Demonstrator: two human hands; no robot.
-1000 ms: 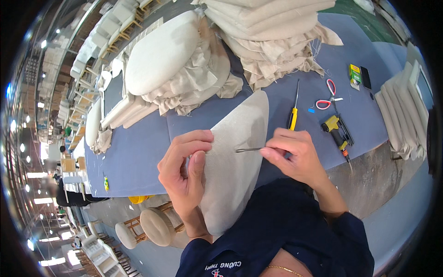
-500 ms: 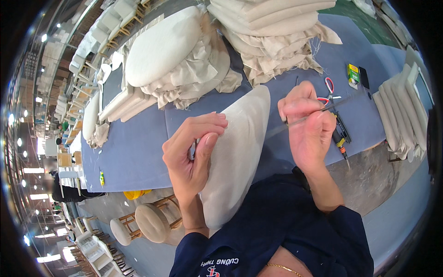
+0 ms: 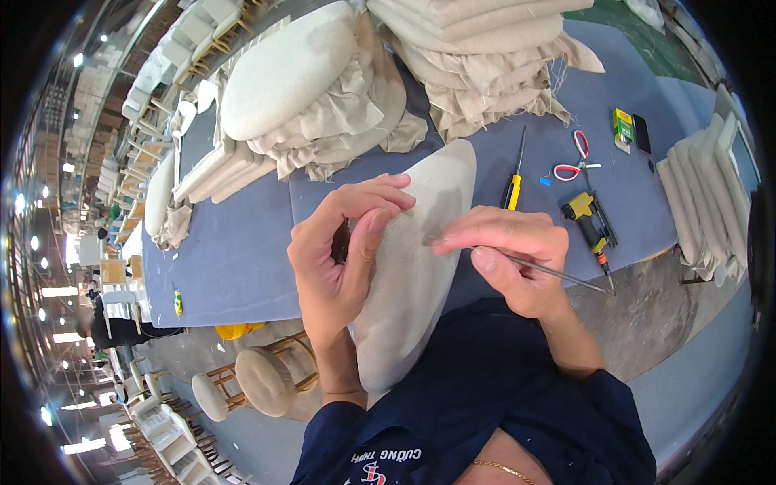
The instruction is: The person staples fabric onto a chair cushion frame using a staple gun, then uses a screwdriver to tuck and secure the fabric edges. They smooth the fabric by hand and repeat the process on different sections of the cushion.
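Observation:
A pale beige padded seat cushion (image 3: 412, 267) stands tilted on edge against my dark shirt. My left hand (image 3: 343, 246) is curled at its upper left edge, thumb and bent fingers closing on it; the exact grip is partly hidden. On the other side, my right hand (image 3: 517, 255) holds a thin metal rod (image 3: 558, 273) between thumb and fingers, the rod slanting down to the right. The right fingertips are at the cushion's face. Beyond that hand lie a yellow-handled screwdriver (image 3: 513, 190), red-handled scissors (image 3: 575, 166) and a yellow-black staple gun (image 3: 588, 220).
Stacked cushions with loose fabric edges (image 3: 331, 121) and another tall pile (image 3: 493, 73) stand at the back of the blue-grey table (image 3: 234, 259). More cushions (image 3: 703, 194) lean at the right. A small green-yellow box (image 3: 622, 129) lies beside a black phone (image 3: 641, 133). Stools (image 3: 267, 380) stand lower left.
My right hand has come left and down, from raised and turned palm toward me to the cushion's face. The rod now slopes down rightward. My left hand has shifted slightly right.

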